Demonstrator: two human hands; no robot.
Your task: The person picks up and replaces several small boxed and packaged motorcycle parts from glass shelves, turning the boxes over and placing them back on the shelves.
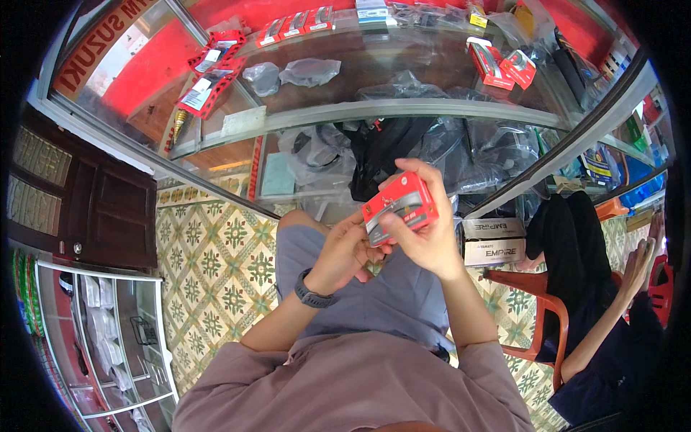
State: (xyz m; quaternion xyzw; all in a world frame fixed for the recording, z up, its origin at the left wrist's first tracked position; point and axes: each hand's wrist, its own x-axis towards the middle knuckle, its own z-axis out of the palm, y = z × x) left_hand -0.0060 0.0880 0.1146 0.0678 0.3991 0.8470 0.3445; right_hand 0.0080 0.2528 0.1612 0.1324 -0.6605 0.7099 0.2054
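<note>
My right hand point(426, 232) grips a small red cardboard box point(397, 202) with a grey printed picture, tilted above my lap, its thumb across the front. Close against the box's lower left corner is my left hand point(343, 251), with a dark watch on the wrist; its fingers are bent and partly hidden, so whether they hold the box cannot be told. Beyond both hands stands a glass display case point(324, 110). On its upper shelf lie similar red boxes point(294, 24) at the back and two more red boxes point(490, 65) to the right.
Red and black packets point(208, 94) and clear plastic bags point(310, 72) lie in the case. Below are bagged black parts point(388, 151). Two cartons point(494, 251) stand on the floor at right, near a person point(594, 324) seated on an orange plastic chair point(556, 318). Another glass cabinet point(124, 335) stands left.
</note>
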